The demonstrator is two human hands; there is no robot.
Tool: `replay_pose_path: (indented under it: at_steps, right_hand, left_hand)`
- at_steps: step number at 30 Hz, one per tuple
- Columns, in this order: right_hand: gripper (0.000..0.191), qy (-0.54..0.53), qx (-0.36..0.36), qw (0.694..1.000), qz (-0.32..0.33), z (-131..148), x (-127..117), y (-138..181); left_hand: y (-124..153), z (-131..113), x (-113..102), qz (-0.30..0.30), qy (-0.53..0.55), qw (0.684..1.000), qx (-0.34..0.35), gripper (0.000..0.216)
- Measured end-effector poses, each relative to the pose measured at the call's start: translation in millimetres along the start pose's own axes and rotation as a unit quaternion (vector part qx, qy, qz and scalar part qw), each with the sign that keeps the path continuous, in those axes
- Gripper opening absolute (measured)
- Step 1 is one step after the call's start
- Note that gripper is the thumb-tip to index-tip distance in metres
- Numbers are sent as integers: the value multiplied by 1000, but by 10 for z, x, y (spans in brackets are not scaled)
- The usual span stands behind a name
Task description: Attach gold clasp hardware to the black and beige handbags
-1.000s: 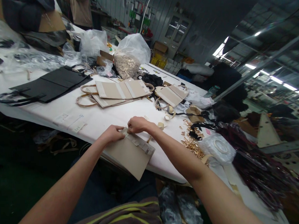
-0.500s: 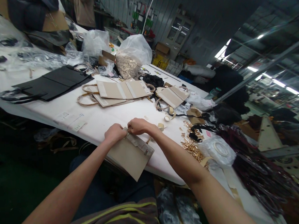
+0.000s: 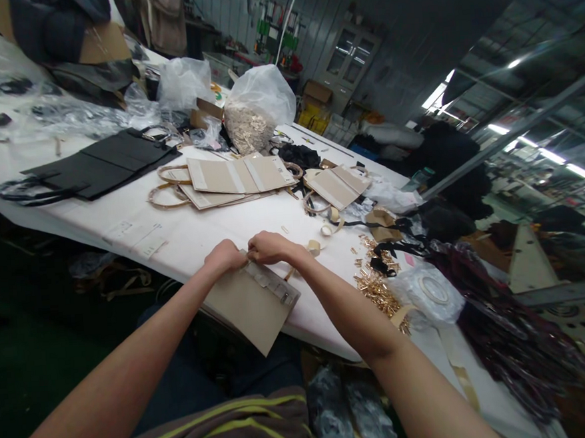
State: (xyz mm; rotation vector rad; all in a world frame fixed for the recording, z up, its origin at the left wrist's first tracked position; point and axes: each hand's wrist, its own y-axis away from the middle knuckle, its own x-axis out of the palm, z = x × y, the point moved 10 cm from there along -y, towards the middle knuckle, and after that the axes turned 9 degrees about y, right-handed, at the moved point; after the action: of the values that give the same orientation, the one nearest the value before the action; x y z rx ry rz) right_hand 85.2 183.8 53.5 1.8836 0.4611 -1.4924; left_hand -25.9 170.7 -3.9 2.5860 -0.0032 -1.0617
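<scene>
Where the white worktop (image 3: 193, 236) runs off to the far left, a flat black bag (image 3: 101, 162) lies with its handles trailing toward the edge, and it has not shifted since the earlier pictures. Nearer the middle, a stack of tan bags (image 3: 239, 176) rests with looped handles showing beneath, and behind it stands a clear plastic sack (image 3: 257, 108) of pale small parts. In front, the left hand (image 3: 225, 257) is closed on the upper left corner of a tan panel (image 3: 246, 305), thumb and fingers pinching its edge; half a second ago it sat in almost the same spot, and a full second ago slightly lower and further left. The panel hangs over the near edge of the worktop, its lower corner off the surface, tilted much as before. Touching the left hand, the right hand (image 3: 269, 247) is clenched on the same top edge, at the start of the pale strip (image 3: 272, 284) that runs along the panel's upper side; its place has barely changed. Further right, a heap of small gold fittings (image 3: 377, 286) lies loose beside a plastic bag holding a roll of tape (image 3: 430, 289), both undisturbed.
</scene>
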Motion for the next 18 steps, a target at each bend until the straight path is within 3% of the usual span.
replay_pose_path:
  at_steps: [18]
  right_hand:
    - [32, 18, 5, 1000, -16, 26, 17, 12]
  left_hand:
    - [-104, 2, -1, -16, 3, 1000, 9, 43]
